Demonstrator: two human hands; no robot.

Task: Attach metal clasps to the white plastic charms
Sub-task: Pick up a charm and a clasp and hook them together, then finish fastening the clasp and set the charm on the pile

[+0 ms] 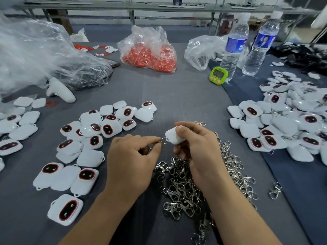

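My right hand grips a white plastic charm, its loop pointing left. My left hand pinches a small metal ring of a clasp right at that loop; the two touch. A heap of silver metal clasps lies under and behind my right hand. Loose white charms with red-rimmed dark ovals are spread on the left. A bigger pile of charms lies on the right, some with clasps on them.
Grey cloth table. A green timer and two water bottles stand at the back right. A bag of red pieces sits at the back centre, clear plastic bags at the left, a white controller beside them.
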